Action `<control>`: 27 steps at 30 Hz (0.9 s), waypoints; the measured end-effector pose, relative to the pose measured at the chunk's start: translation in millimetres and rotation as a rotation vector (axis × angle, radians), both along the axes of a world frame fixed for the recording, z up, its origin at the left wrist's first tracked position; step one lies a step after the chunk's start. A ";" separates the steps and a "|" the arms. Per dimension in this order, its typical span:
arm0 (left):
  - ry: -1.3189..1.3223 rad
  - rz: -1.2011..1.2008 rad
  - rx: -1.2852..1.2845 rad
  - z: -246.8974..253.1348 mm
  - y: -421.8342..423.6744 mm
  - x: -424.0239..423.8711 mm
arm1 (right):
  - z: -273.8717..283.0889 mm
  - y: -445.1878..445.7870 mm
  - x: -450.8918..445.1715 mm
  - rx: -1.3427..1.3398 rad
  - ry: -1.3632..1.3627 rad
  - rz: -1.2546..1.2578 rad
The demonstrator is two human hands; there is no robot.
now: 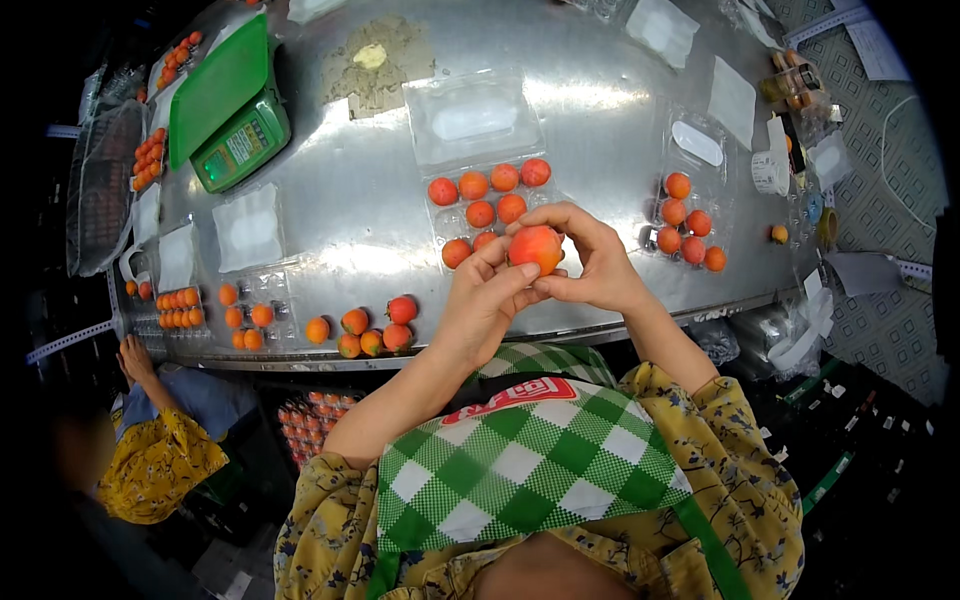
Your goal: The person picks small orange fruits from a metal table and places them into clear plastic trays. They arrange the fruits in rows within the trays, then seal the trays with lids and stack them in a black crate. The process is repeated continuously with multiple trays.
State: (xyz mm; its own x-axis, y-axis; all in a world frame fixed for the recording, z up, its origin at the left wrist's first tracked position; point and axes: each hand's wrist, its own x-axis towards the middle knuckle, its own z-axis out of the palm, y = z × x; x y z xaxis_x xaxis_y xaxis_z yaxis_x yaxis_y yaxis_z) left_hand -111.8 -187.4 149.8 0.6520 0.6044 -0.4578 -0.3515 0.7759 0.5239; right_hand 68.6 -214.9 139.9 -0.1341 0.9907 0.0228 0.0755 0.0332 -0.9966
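Note:
My left hand and my right hand together hold one round orange-red fruit, a tomato or a persimmon. It is raised over the near part of the steel table, thumbs and fingers around its sides. Just beyond my hands lies a clear plastic clamshell pack with its lid folded back. Several such fruits sit in its cups, and my hands hide part of the pack. Loose fruits rest near the table edge, left of my left hand.
A green scale stands at the left back of the steel table. Other clamshell packs hold fruit at left and right. A label roll lies far right. Another person's hand touches the left edge. Fruit trays stand below.

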 end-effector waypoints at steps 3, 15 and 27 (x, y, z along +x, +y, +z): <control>0.002 -0.010 0.003 0.9 1.6 -0.1 | 4.4 1.3 -0.5 -0.049 0.029 0.023; 0.076 0.036 0.037 -7.1 -3.2 0.0 | -8.0 3.0 -6.4 -0.046 0.102 0.035; 0.084 0.002 -0.058 -23.6 -16.1 -22.8 | -33.8 -7.0 -22.6 -0.260 0.356 0.173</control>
State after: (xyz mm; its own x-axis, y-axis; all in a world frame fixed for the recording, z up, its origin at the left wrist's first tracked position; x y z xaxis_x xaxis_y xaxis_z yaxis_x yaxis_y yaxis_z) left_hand -134.6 -203.4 126.2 0.6089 0.5761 -0.5453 -0.3094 0.8054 0.5055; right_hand 46.0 -221.9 106.1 -0.3262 0.9336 -0.1482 -0.2571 -0.2385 -0.9365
